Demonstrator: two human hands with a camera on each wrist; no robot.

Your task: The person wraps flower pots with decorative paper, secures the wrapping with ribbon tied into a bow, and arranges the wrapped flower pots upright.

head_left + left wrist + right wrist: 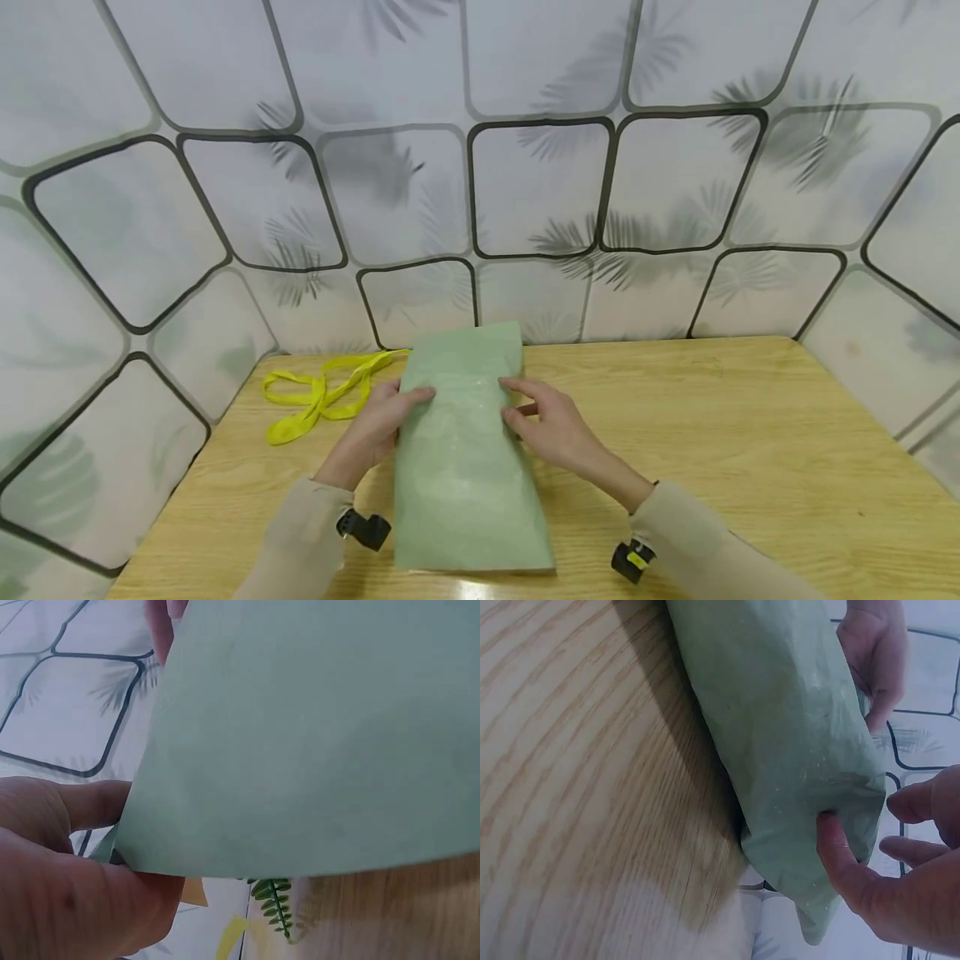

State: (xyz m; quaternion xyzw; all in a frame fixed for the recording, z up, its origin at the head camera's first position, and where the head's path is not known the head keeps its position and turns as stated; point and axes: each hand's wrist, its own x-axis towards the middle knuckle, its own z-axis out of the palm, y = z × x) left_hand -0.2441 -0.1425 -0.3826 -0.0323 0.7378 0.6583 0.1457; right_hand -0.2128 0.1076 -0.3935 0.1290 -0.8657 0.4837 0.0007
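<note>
A pale green sheet of wrapping paper (468, 467), folded into a long packet, stands at the middle of the table. My left hand (378, 421) grips its left edge, thumb on the front and the other fingers behind. In the left wrist view a green fern sprig (271, 904) shows past the paper's edge. On the other side my right hand (558, 425) touches the paper's right edge with its fingertips. The right wrist view has one fingertip (829, 821) pressed on the creased paper, the other fingers extended beside it. What lies inside the packet is mostly hidden.
A loosely looped yellow ribbon (322, 400) lies at the back left, one end reaching the paper. The wood-grain table (712, 450) runs back to a patterned curtain (540, 183), which also hangs at both sides.
</note>
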